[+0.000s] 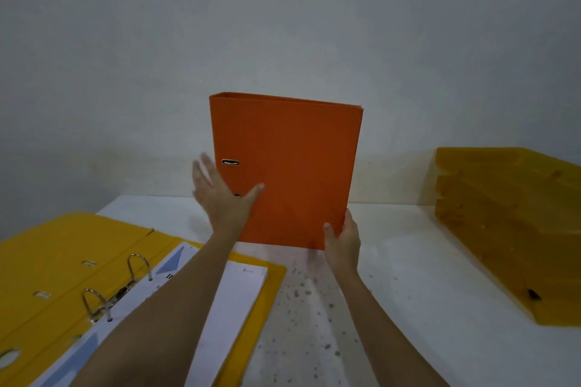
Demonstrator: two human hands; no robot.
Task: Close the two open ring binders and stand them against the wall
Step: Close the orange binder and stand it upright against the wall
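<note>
At frame center, a closed orange ring binder (286, 170) stands upright before the wall (283, 25). The right hand (342, 240) has its grip closed on the binder's lower right corner; the left hand (220, 195) is spread open against its left edge. An open yellow ring binder (63, 261) holding paper lies lower left on the counter (408, 292), amber trays (503, 223) stacked right.

Yellow binder (63, 261) cut off left; left hand (220, 198) motion-blurred.
</note>
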